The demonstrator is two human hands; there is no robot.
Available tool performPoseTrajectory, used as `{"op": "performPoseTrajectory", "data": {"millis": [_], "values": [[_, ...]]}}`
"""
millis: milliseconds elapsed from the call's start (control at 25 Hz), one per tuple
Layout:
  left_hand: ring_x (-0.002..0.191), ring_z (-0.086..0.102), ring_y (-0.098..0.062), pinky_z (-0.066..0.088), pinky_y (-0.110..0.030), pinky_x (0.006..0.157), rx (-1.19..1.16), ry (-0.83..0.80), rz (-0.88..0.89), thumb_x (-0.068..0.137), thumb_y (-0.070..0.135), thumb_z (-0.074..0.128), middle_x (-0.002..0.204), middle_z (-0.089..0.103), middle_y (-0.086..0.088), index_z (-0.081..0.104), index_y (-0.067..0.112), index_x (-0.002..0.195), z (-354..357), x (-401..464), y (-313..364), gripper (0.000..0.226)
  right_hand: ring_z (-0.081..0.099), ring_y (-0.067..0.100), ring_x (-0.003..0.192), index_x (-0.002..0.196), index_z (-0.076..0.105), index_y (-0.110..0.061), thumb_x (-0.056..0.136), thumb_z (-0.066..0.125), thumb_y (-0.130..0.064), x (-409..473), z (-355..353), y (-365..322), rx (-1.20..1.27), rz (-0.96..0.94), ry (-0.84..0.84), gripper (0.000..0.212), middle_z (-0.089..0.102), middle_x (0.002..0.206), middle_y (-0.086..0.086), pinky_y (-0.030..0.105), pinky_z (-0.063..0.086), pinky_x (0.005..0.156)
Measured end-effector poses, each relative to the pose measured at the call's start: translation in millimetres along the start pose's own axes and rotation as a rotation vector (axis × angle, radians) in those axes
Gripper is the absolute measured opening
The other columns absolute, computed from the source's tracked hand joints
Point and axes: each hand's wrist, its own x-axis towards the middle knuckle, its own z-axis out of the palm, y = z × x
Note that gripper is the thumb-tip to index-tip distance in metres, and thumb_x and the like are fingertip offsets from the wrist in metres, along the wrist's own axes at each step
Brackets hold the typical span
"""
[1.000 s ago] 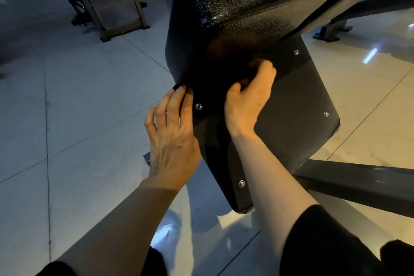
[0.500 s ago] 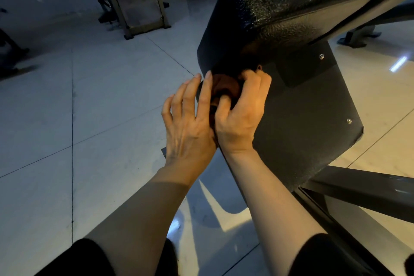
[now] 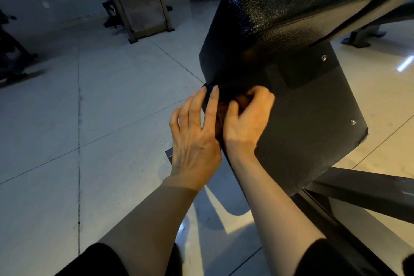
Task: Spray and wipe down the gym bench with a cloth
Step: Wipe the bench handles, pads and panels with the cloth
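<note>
The gym bench has a black textured pad above a dark flat underside panel with small screws. A dark brownish cloth is bunched against the panel just under the pad's lower edge. My right hand grips the cloth with curled fingers and holds it to the panel. My left hand lies beside it at the panel's left edge, fingers straight and spread, fingertips touching the edge. Most of the cloth is hidden by my hands. No spray bottle is in view.
A dark steel frame bar runs right from under the bench. Pale tiled floor spreads to the left. A framed gym machine stands at the back, and more dark equipment sits at the far left.
My right hand has slid left and down along the panel with the cloth, closing up against my left hand. My left hand's fingers have spread a little at the panel's edge.
</note>
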Motion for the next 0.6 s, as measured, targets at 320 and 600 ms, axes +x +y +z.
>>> {"op": "performPoseTrajectory", "data": {"millis": [320,600], "values": [[0.137,0.029,-0.031,0.02,-0.042,0.114,-0.001,-0.002,0.003,0.081,0.02,0.07,0.146,0.025,-0.015,0.019,0.009,0.148,5,3,-2,0.085,0.049,0.016,0.098,0.1,0.058,0.003,0.082,0.061,0.0,3,12,8,-0.027,-0.111,-0.168,0.018,0.047,0.116,0.019,0.019,0.046,0.082],[0.136,0.029,-0.03,0.029,-0.045,0.111,-0.033,-0.016,0.005,0.081,0.018,0.071,0.146,0.029,-0.015,0.026,0.006,0.147,9,6,5,0.08,0.04,0.008,0.088,0.091,0.054,0.006,0.075,0.064,0.012,10,7,15,0.035,-0.228,-0.051,0.02,0.039,0.105,0.009,0.008,0.038,0.079]]}}
